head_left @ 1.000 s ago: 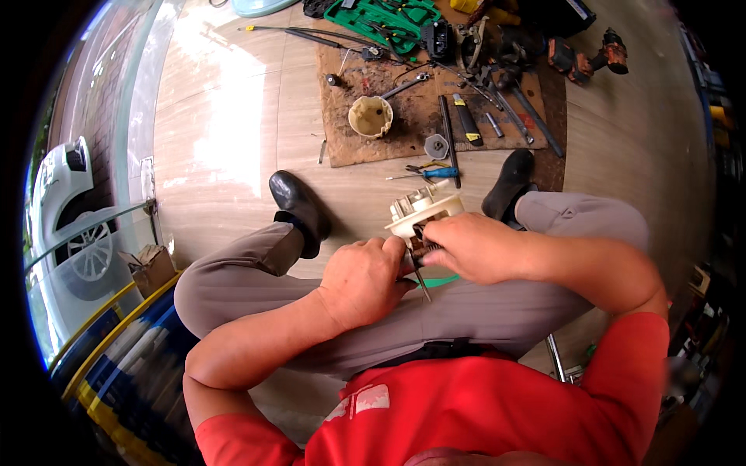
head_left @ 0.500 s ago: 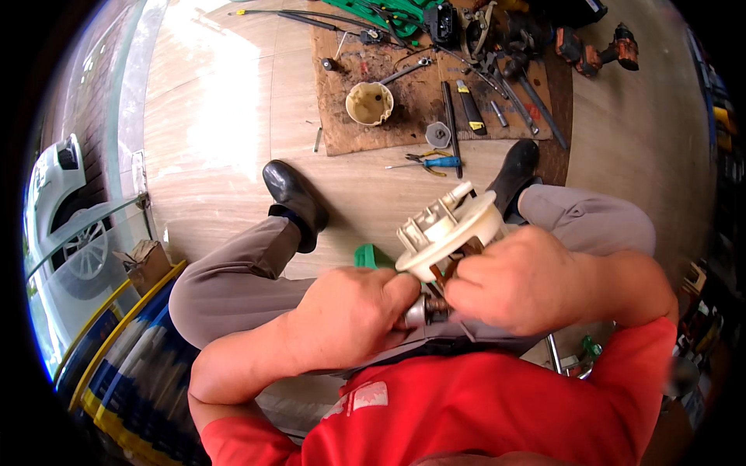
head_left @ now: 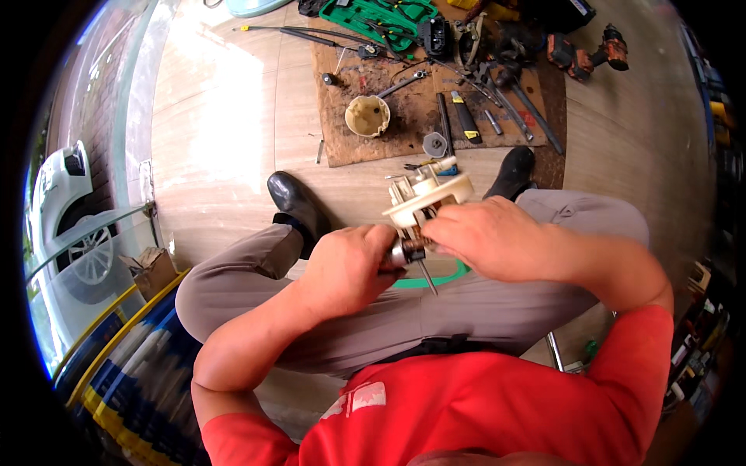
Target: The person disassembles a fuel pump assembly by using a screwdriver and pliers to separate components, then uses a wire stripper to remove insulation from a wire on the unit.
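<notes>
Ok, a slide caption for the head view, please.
Left hand gripping a silvery cylinder, right hand at a cream flanged assembly, with tools on stained cardboard beyond.

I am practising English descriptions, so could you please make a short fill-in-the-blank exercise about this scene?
The left grip holds a metal cylinder, while the ____ grip is on the cream flanged part.
The person's shirt is ____.
The open tool case is ____.
Seen by the wearer, the round cream cup lies to the ____ of the power tool.

Missing words: right; red; green; left.
</notes>
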`<control>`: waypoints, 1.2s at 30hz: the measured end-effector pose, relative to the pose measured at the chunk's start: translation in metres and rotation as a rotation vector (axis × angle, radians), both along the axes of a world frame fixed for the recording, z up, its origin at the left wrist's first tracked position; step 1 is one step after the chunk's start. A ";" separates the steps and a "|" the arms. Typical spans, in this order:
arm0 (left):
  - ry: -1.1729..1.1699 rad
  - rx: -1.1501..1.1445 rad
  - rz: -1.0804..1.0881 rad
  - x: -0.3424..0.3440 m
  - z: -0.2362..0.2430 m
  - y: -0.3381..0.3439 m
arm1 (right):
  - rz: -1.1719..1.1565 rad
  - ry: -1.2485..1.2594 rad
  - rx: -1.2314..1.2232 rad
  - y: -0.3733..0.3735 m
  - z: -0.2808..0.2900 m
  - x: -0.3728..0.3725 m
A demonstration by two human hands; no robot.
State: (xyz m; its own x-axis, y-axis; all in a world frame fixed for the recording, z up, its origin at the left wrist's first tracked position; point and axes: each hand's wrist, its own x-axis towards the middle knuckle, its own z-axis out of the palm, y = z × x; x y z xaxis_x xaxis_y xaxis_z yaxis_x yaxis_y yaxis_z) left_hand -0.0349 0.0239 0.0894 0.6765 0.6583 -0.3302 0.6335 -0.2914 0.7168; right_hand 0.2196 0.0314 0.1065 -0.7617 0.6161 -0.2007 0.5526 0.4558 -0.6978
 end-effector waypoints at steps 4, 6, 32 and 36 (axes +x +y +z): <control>0.037 -0.254 0.145 0.006 -0.011 0.006 | -0.058 0.033 -0.016 0.004 -0.019 0.000; 0.009 -0.306 0.176 0.004 -0.017 0.009 | -0.071 0.024 -0.019 0.010 -0.019 -0.003; -0.054 -0.021 -0.126 0.013 0.009 0.003 | -0.045 -0.118 -0.053 -0.010 0.021 0.000; -0.066 -0.178 -0.170 0.010 0.036 -0.001 | 0.040 0.095 0.184 -0.017 0.025 0.010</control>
State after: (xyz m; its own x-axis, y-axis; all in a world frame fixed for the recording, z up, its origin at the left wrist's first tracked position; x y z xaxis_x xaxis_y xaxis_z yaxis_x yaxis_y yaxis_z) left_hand -0.0248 0.0228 0.1256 0.7967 0.4684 -0.3820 0.5360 -0.2555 0.8046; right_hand 0.2294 0.0145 0.1318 -0.7964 0.6046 -0.0135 0.4672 0.6009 -0.6486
